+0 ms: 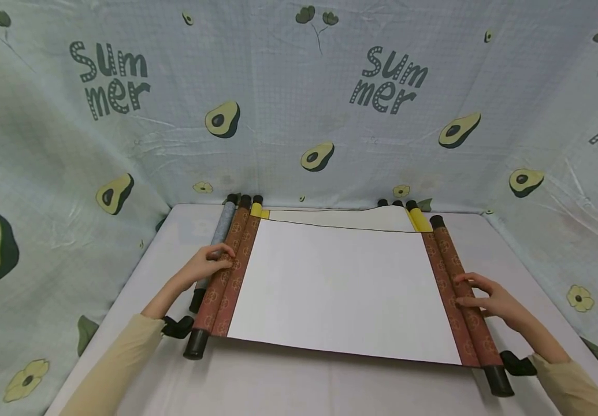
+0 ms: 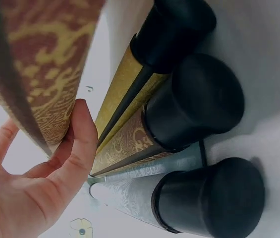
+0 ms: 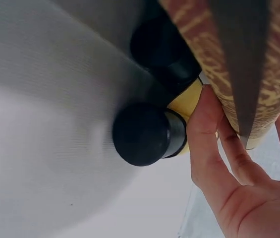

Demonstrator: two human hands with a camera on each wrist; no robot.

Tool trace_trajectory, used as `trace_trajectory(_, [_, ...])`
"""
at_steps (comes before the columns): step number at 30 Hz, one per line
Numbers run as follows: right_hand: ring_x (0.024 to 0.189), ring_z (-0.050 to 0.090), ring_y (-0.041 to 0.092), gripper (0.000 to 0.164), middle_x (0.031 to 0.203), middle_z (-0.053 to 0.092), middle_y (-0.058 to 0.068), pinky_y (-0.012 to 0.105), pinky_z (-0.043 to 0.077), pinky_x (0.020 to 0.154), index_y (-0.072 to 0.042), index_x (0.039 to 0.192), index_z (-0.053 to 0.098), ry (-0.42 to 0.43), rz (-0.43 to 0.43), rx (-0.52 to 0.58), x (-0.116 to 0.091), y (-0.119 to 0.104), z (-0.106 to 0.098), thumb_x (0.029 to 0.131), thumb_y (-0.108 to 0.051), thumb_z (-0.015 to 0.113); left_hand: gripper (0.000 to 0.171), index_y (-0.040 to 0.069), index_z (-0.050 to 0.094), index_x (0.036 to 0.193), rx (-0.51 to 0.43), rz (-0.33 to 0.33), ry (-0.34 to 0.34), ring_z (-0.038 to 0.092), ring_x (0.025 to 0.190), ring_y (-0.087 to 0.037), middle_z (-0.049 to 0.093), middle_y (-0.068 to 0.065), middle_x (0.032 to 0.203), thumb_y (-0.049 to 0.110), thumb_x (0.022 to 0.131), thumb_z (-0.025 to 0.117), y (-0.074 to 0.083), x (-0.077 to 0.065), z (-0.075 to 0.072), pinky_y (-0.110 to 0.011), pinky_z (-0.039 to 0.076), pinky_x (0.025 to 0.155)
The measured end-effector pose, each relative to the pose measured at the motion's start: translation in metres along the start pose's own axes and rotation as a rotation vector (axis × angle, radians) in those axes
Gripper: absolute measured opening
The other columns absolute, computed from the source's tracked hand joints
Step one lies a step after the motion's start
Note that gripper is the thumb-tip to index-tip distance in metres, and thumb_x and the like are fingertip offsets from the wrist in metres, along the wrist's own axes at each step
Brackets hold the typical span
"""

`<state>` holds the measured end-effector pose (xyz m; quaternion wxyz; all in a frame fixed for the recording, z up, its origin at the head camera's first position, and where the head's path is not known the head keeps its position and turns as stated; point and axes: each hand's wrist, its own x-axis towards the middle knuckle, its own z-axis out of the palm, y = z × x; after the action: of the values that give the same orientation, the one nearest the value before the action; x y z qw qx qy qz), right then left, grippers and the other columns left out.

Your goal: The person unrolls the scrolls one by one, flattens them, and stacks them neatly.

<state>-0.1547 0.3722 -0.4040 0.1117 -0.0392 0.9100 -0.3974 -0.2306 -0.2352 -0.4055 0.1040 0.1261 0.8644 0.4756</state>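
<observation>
A hanging scroll with blank white paper and reddish-brown patterned borders is spread between both hands. My left hand grips its left roller around the middle, fingers over the top. On the other side, my right hand holds the right roller between thumb and fingers. In the left wrist view, the held brown roller is raised above other rollers. The right wrist view shows thumb and fingers around the brown roller, above a black end cap.
Beneath and behind lie more scrolls: one with yellow rollers, one with a blue-grey roller, and a brown roller between them in the left wrist view. The white table backs onto a printed cloth.
</observation>
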Motion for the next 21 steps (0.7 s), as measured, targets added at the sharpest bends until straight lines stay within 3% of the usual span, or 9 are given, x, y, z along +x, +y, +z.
trace_trajectory(5, [0.114, 0.038, 0.049, 0.056, 0.136, 0.021, 0.031, 0.045, 0.048, 0.068, -0.003, 0.128, 0.033, -0.028, 0.021, 0.024, 0.005, 0.001, -0.006, 0.085, -0.027, 0.059, 0.031, 0.005, 0.052, 0.111, -0.057, -0.086, -0.054, 0.043, 0.059, -0.013, 0.053, -0.011, 0.083, 0.018, 0.085, 0.058, 0.0, 0.008, -0.007, -0.03, 0.042, 0.051])
trace_trajectory(12, [0.11, 0.045, 0.043, 0.057, 0.138, 0.016, 0.034, 0.044, 0.048, 0.072, -0.007, 0.131, 0.029, -0.047, 0.068, 0.069, 0.012, -0.004, -0.013, 0.085, -0.026, 0.058, 0.039, 0.003, 0.049, 0.118, -0.14, -0.118, -0.109, 0.049, 0.068, -0.013, 0.055, -0.008, 0.092, 0.017, 0.084, 0.06, 0.004, 0.021, -0.015, -0.032, 0.047, 0.06])
trace_trajectory(17, [0.102, 0.049, 0.028, 0.054, 0.137, 0.017, 0.032, 0.04, 0.046, 0.073, -0.022, 0.13, 0.031, -0.031, 0.117, 0.142, 0.019, -0.003, -0.019, 0.085, -0.025, 0.059, 0.052, 0.008, 0.037, 0.131, -0.202, -0.144, -0.115, 0.047, 0.065, -0.011, 0.055, 0.0, 0.079, 0.014, 0.084, 0.06, 0.01, 0.031, -0.019, -0.031, 0.045, 0.061])
trace_trajectory(21, [0.094, 0.05, 0.016, 0.058, 0.136, 0.017, 0.034, 0.039, 0.044, 0.074, -0.039, 0.129, 0.026, -0.008, 0.165, 0.209, 0.029, -0.001, -0.023, 0.085, -0.024, 0.06, 0.07, 0.014, 0.018, 0.139, -0.267, -0.225, -0.086, 0.041, 0.054, -0.009, 0.047, 0.002, 0.065, 0.008, 0.084, 0.059, 0.016, 0.042, -0.02, -0.03, 0.041, 0.056])
